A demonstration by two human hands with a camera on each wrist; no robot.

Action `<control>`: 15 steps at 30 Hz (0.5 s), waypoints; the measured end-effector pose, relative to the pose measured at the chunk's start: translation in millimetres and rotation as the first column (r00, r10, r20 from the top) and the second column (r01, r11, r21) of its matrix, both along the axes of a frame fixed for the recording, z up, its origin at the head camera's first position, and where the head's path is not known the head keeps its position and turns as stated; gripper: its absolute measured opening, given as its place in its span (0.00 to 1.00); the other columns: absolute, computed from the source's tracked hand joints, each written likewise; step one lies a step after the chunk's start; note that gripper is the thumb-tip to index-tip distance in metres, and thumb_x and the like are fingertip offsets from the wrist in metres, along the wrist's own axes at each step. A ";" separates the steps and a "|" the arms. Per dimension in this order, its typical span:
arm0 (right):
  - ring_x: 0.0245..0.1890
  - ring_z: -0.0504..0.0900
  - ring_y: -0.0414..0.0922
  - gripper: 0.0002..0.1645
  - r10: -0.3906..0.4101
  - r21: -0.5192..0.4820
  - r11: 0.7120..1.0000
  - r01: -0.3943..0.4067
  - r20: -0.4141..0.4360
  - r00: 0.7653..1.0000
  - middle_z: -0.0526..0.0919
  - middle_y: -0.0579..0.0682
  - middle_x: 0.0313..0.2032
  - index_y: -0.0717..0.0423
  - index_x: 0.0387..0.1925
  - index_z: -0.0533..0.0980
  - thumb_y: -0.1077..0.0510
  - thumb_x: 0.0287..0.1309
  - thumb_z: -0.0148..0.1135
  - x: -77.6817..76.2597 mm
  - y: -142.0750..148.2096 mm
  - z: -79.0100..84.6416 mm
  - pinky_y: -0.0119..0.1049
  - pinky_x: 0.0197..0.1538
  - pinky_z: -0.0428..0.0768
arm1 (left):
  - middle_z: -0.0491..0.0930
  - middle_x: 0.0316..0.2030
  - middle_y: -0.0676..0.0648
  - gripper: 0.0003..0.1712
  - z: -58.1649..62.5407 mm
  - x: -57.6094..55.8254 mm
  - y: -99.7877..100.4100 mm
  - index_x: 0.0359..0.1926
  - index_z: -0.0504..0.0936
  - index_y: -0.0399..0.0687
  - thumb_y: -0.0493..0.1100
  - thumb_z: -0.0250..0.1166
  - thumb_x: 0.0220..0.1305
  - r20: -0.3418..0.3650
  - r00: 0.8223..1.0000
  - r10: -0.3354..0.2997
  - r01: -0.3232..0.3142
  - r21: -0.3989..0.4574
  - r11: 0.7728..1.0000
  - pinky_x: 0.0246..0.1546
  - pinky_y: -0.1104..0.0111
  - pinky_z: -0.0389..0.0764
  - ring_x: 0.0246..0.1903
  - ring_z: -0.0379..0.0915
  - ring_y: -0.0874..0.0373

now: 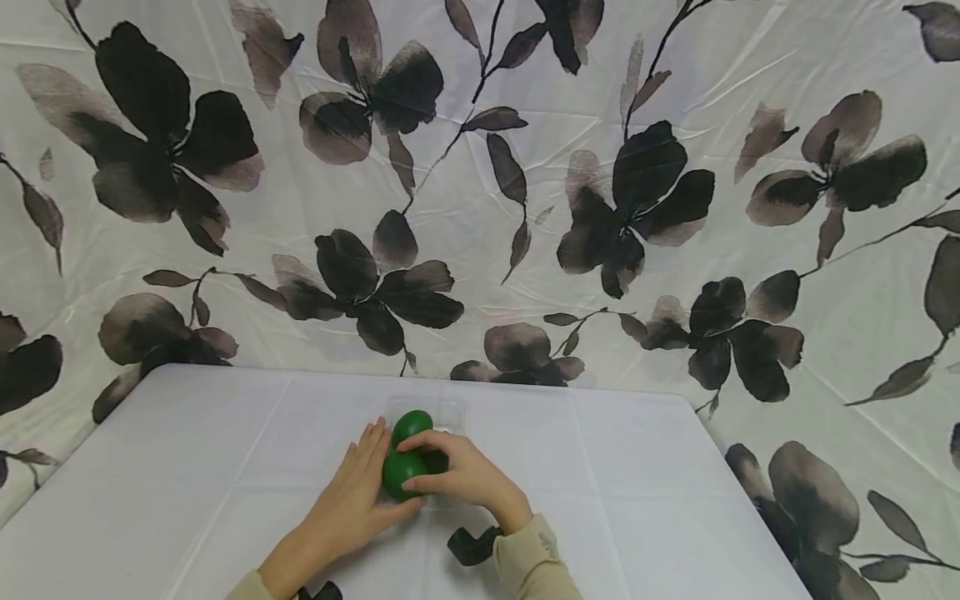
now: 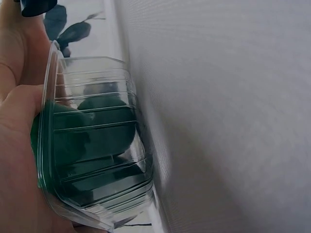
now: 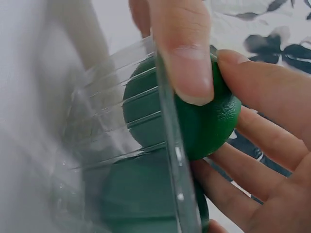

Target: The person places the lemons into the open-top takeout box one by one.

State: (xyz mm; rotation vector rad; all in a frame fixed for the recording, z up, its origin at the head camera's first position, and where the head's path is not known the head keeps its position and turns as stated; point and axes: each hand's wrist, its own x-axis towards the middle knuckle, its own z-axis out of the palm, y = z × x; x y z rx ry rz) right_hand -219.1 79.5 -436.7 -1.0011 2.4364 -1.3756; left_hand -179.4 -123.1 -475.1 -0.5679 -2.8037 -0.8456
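A clear plastic container [image 1: 452, 410] with ridged walls stands on the table and holds several green limes. The near lime [image 1: 402, 477] is between the thumb and fingers of my right hand [image 1: 472, 477], which pinches it. In the right wrist view this lime [image 3: 214, 124] has a pebbled peel and sits partly above the container's rim. Another lime [image 1: 412, 427] lies behind it, and more green shows under the right hand. My left hand [image 1: 351, 502] lies along the container's left side with fingers straight and thumb stretched along the near side, touching the container [image 2: 92, 73].
A white cloth covers the table [image 1: 187, 467]. Behind it hangs a pale curtain [image 1: 480, 192] with dark flowers. Black devices are at both wrists, one [image 1: 471, 546] below the right wrist and part of another [image 1: 326, 592] by the left.
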 end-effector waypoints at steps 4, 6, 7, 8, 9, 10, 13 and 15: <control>0.57 0.75 0.37 0.28 0.029 0.038 0.999 -0.026 -0.107 0.994 0.80 0.44 0.56 0.50 0.56 0.79 0.56 0.53 0.76 0.2 -1.5 1.7 0.34 0.62 0.73 | 0.46 0.76 0.35 0.67 -0.4 0.3 -1.2 0.76 0.50 0.31 0.77 0.61 0.56 0.007 1.000 -0.006 0.006 0.008 1.000 0.71 0.41 0.47 0.76 0.39 0.41; 0.58 0.75 0.38 0.26 0.062 0.053 0.997 -0.053 -0.172 0.983 0.81 0.47 0.56 0.53 0.56 0.80 0.57 0.55 0.74 0.0 -1.7 2.4 0.35 0.63 0.72 | 0.46 0.76 0.35 0.67 -0.4 0.3 -1.2 0.76 0.50 0.31 0.77 0.61 0.56 0.003 1.000 -0.006 0.006 0.009 1.000 0.71 0.41 0.48 0.76 0.39 0.41; 0.58 0.75 0.39 0.24 0.076 0.057 0.996 -0.065 -0.204 0.976 0.81 0.48 0.56 0.54 0.56 0.80 0.57 0.57 0.72 -0.3 -1.7 2.4 0.35 0.63 0.72 | 0.46 0.76 0.35 0.67 -0.3 0.3 -1.2 0.75 0.50 0.31 0.77 0.61 0.56 0.001 1.000 -0.006 0.006 0.011 1.000 0.71 0.41 0.48 0.76 0.39 0.40; 0.58 0.75 0.39 0.22 0.086 0.063 0.995 -0.073 -0.232 0.969 0.81 0.50 0.56 0.55 0.56 0.80 0.57 0.59 0.71 -0.4 -1.9 2.3 0.35 0.63 0.72 | 0.46 0.76 0.34 0.66 -0.1 0.4 -1.0 0.75 0.50 0.30 0.76 0.61 0.56 -0.004 1.000 -0.006 0.006 0.011 1.000 0.71 0.40 0.48 0.76 0.39 0.40; 0.58 0.76 0.40 0.21 0.093 0.069 0.995 -0.078 -0.257 0.962 0.82 0.50 0.56 0.55 0.55 0.81 0.57 0.61 0.69 -0.3 -2.0 2.3 0.35 0.63 0.72 | 0.46 0.76 0.34 0.66 -0.1 0.4 -0.9 0.75 0.50 0.30 0.76 0.61 0.56 -0.009 1.000 -0.004 0.005 0.008 1.000 0.71 0.40 0.49 0.75 0.40 0.40; 0.58 0.76 0.41 0.19 0.095 0.078 0.994 -0.077 -0.273 0.957 0.82 0.51 0.56 0.56 0.55 0.81 0.56 0.63 0.67 -0.2 -2.2 2.3 0.35 0.63 0.73 | 0.46 0.76 0.34 0.66 0.0 0.6 -0.8 0.75 0.51 0.30 0.76 0.61 0.56 -0.012 1.000 -0.003 0.003 0.006 1.000 0.70 0.40 0.49 0.75 0.40 0.40; 0.57 0.76 0.41 0.19 0.074 0.103 0.994 -0.047 -0.269 0.960 0.82 0.49 0.55 0.55 0.56 0.80 0.55 0.64 0.66 1.5 -2.9 3.4 0.35 0.62 0.73 | 0.46 0.76 0.34 0.66 0.2 0.7 -0.5 0.75 0.51 0.29 0.76 0.61 0.57 -0.016 1.000 -0.001 0.001 0.000 1.000 0.70 0.40 0.49 0.75 0.40 0.40; 0.58 0.76 0.40 0.21 0.053 0.149 0.989 -0.013 -0.270 0.961 0.81 0.47 0.56 0.53 0.57 0.79 0.54 0.63 0.67 3.4 -3.9 4.9 0.37 0.63 0.72 | 0.46 0.76 0.34 0.66 0.3 0.7 -0.7 0.75 0.51 0.30 0.76 0.61 0.56 -0.014 1.000 0.000 0.000 -0.001 1.000 0.71 0.41 0.49 0.75 0.40 0.40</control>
